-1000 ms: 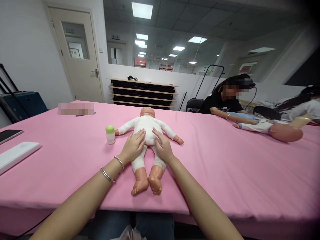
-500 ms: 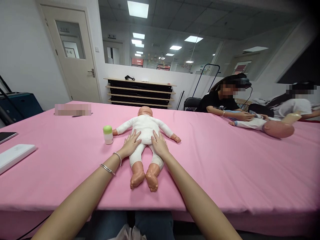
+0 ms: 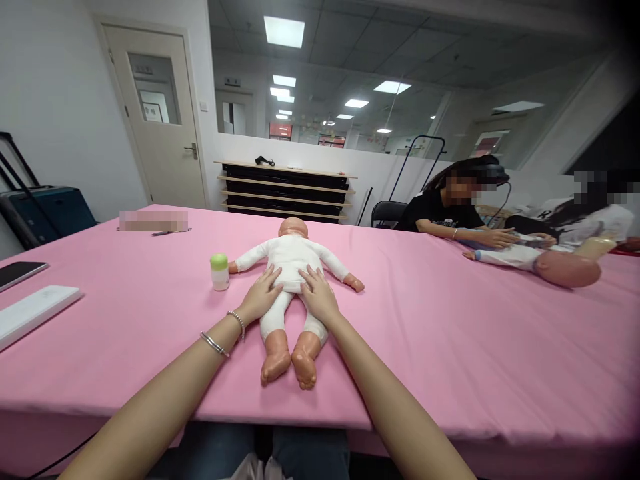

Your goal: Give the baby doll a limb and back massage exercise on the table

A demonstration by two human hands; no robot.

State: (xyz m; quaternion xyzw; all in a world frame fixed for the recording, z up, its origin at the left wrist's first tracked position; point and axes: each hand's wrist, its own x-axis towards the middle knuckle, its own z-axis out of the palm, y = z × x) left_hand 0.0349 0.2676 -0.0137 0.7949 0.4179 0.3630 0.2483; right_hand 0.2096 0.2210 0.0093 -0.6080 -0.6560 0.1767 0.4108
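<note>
A baby doll [image 3: 291, 257] in a white suit lies on its back on the pink table [image 3: 425, 333], head away from me, bare feet toward me. My left hand [image 3: 260, 295] rests flat on the doll's left hip, fingers spread. On the other hip lies my right hand [image 3: 319, 297], also flat with fingers stretched out. Neither hand holds anything. A small white bottle with a green cap [image 3: 219, 271] stands just left of the doll's arm.
A white flat device [image 3: 33, 311] and a dark phone [image 3: 20, 271] lie at the far left. Two other people [image 3: 450, 207] sit at the right with another doll [image 3: 540, 263]. A door and low black shelves stand behind the table.
Both my hands have slid down the doll's body from the belly toward the hips. The doll itself stays in place.
</note>
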